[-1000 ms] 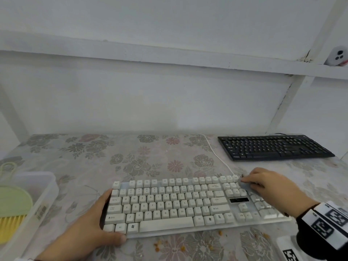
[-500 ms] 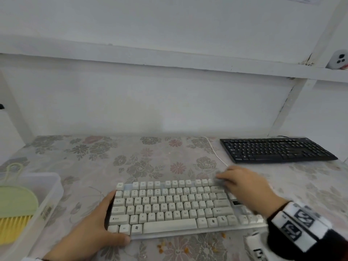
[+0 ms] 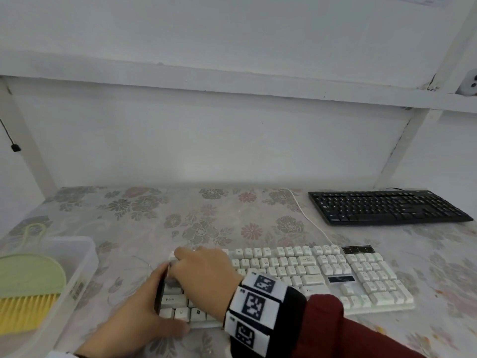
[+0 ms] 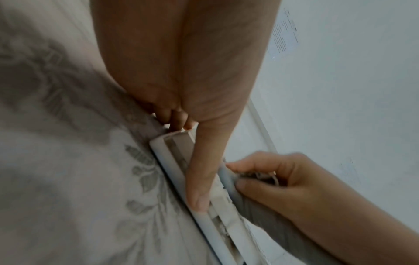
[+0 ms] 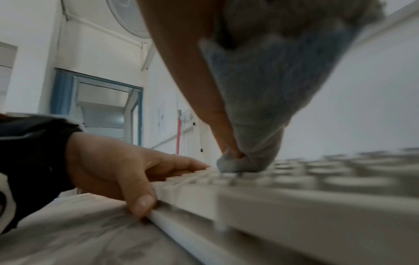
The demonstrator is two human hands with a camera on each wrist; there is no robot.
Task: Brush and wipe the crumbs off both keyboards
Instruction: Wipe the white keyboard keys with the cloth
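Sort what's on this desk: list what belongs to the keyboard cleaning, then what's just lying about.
Job:
white keyboard
black keyboard
grey cloth in the right hand
left hand, holding the white keyboard's end
brush

Lying about:
clear plastic bin
floral table cover

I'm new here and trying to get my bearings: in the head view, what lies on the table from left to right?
Clear plastic box holding the green and yellow brush → left hand → right hand → white keyboard → black keyboard, farther back.
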